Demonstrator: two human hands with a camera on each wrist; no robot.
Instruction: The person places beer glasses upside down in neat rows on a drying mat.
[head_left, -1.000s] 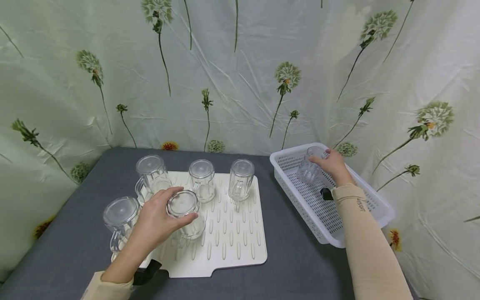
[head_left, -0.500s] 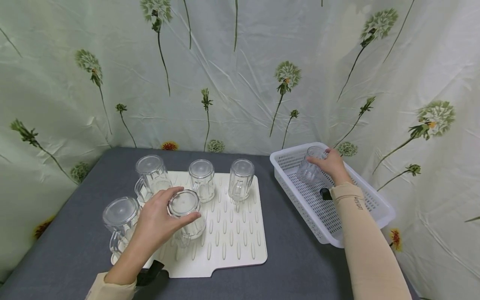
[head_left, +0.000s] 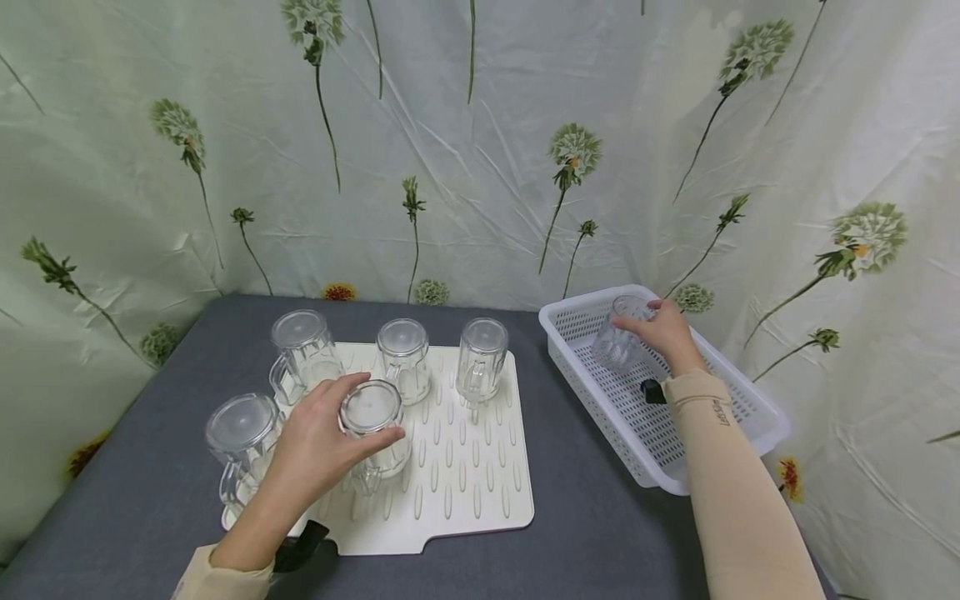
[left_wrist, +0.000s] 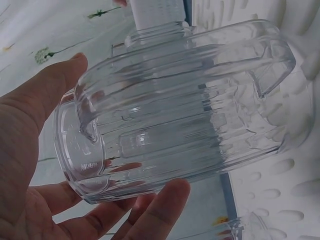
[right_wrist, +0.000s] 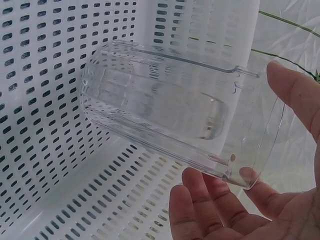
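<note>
My left hand (head_left: 318, 442) grips a clear glass mug (head_left: 371, 407) near its upturned base, thumb on one side and fingers on the other. That mug is upside down on the white ribbed drying mat (head_left: 472, 483), its rim down at the mat. In the left wrist view the mug's handle (left_wrist: 185, 55) faces the camera. Over at the right, my right hand (head_left: 667, 333) holds a second clear glass (right_wrist: 155, 105) by its upper end, thumb and fingertips on opposite sides. It leans inside the white perforated basket (head_left: 592, 417), lower end towards the basket's bottom.
Several other upside-down glass mugs stand along the mat's back and left: one at the back right (head_left: 482, 358), one at the back middle (head_left: 405, 358), one at the back left (head_left: 302, 346), one at the left (head_left: 242, 437). A floral curtain (head_left: 480, 167) hangs behind the grey table (head_left: 570, 533).
My left hand and the mug in it have shifted very slightly to the right. The right hand and its glass have hardly moved.
</note>
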